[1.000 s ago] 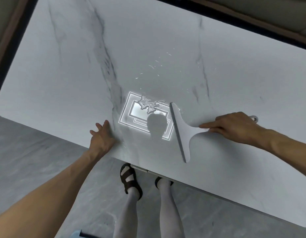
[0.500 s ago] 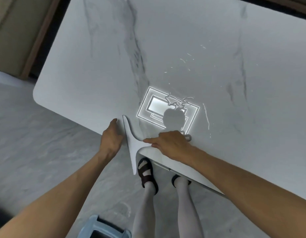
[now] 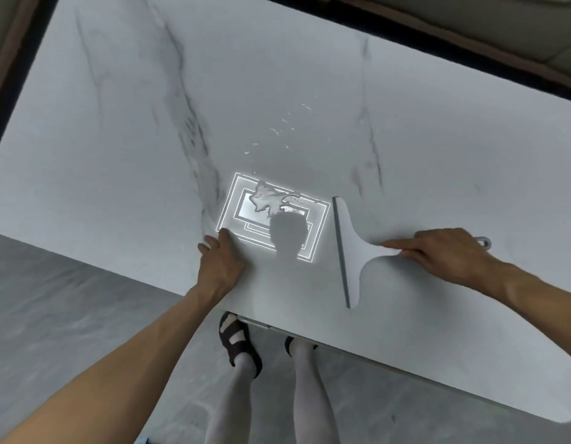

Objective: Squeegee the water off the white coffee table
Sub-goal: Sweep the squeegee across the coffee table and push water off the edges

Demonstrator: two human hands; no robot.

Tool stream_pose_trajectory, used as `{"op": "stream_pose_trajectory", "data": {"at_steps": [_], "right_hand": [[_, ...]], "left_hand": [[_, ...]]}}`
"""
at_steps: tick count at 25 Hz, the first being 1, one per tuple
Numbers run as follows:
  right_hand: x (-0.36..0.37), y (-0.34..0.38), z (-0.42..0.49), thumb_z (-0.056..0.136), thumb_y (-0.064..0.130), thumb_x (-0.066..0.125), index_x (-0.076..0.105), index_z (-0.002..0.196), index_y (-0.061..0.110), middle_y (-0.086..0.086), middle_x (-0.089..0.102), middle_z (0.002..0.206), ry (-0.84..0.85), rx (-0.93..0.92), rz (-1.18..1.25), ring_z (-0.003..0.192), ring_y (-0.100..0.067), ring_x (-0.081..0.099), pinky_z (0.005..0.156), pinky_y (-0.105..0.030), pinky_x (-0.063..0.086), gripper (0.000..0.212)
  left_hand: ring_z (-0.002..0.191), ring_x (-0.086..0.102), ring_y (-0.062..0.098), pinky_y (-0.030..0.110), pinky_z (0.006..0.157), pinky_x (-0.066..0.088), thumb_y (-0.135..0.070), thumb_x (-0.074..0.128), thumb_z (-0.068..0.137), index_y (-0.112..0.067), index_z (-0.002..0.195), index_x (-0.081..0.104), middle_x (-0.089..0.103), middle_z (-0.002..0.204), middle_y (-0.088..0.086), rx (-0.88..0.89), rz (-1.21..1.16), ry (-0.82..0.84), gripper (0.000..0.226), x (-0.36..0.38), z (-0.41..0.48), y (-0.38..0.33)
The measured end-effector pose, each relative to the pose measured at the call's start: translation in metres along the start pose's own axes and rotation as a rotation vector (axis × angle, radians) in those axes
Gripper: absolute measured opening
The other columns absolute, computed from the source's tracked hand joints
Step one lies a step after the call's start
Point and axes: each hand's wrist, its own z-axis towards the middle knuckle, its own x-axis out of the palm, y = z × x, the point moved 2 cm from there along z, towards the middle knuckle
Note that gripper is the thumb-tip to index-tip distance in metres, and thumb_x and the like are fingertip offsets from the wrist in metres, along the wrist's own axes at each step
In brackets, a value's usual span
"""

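The right hand (image 3: 444, 256) is closed around the handle of the flat white plastic squeegee with a grey rubber blade (image 3: 349, 251), with the index finger stretched forward along the handle toward the blade. The left hand (image 3: 221, 262) lies flat on the white marble-patterned coffee table (image 3: 117, 123), fingers spread a little and holding nothing, close to the near edge. The irregular puddle of water (image 3: 271, 200) lies between the two hands, a little beyond both of them, and it shines inside a bright rectangular reflection of a ceiling light (image 3: 236, 203); some small scattered droplets (image 3: 284, 129) sit further away from the person. The long axis of the blade runs from near to far, about across the line that joins the hands, and its grey edge faces the left hand, just beside the right border of the reflection. The blade appears to rest on the table. So the water is on the left side of the blade, and I judge that the next stroke should go leftward, toward the left hand and the near edge.
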Motion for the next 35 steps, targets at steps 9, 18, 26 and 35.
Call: {"op": "stream_pose_trajectory", "data": {"at_steps": [9, 18, 26, 35], "right_hand": [[0.0, 0.126, 0.073, 0.097, 0.047, 0.04, 0.048, 0.129, 0.055, 0.007, 0.064, 0.087, 0.017, -0.429, 0.017, 0.086, -0.018, 0.063, 0.06, -0.028, 0.026, 0.034], [0.005, 0.18, 0.146, 0.098, 0.042, 0.042, 0.05, 0.13, 0.052, 0.003, 0.07, 0.105, 0.03, -0.427, 0.029, 0.1, -0.02, 0.063, 0.069, -0.031, 0.036, 0.034], [-0.05, 0.021, 0.072, 0.099, 0.046, 0.035, 0.046, 0.128, 0.059, 0.014, 0.068, 0.115, -0.096, 0.215, 0.082, 0.106, -0.019, 0.062, 0.068, -0.029, 0.034, 0.034], [-0.086, 0.108, 0.123, 0.095, 0.056, 0.029, 0.039, 0.128, 0.064, 0.013, 0.065, 0.093, -0.065, -0.017, 0.065, 0.093, -0.017, 0.064, 0.057, -0.028, 0.027, 0.035]], "left_hand": [[0.073, 0.059, 0.03, 0.036, 0.067, 0.047, -0.03, 0.048, 0.095, -0.014, 0.083, 0.056, 0.063, 0.078, 0.006, -0.173, -0.074, -0.218, 0.021, -0.038, -0.008, 0.032], [0.068, 0.059, 0.034, 0.031, 0.056, 0.039, -0.035, 0.045, 0.095, -0.004, 0.071, 0.058, 0.061, 0.068, 0.01, -0.188, -0.095, -0.235, 0.042, -0.066, 0.02, 0.066], [0.079, 0.067, 0.031, 0.038, 0.073, 0.057, -0.009, 0.06, 0.083, -0.009, 0.084, 0.073, 0.072, 0.082, 0.011, 0.074, -0.137, -0.06, 0.013, -0.087, 0.055, -0.006], [0.076, 0.064, 0.034, 0.035, 0.069, 0.048, -0.048, 0.041, 0.097, -0.004, 0.071, 0.065, 0.068, 0.074, 0.014, -0.058, -0.129, -0.162, 0.057, -0.129, 0.09, 0.0]]}}
